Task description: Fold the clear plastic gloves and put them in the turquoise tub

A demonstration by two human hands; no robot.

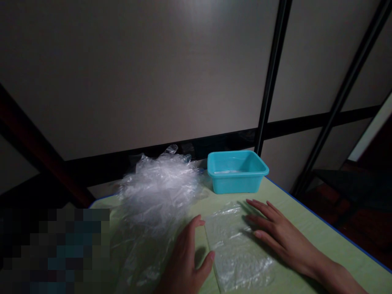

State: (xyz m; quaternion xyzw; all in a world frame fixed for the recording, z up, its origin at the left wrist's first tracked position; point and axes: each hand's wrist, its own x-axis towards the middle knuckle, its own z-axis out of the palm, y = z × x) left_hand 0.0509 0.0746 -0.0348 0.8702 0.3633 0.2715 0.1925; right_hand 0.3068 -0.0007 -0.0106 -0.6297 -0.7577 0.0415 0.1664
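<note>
Backdrop: pale panels, dark frame strips between them. Tabletop: light green, blue edge. Right: dark reddish floor. Lighting dim; soft reflection on upper panel.

This looks like a room in a home. Tall, pale panels in dark frames, like sliding wardrobe doors, stand right behind a small green bench with a blue edge. At the right, a dark seat-like surface sits low over a reddish floor, all dimly lit.
</note>
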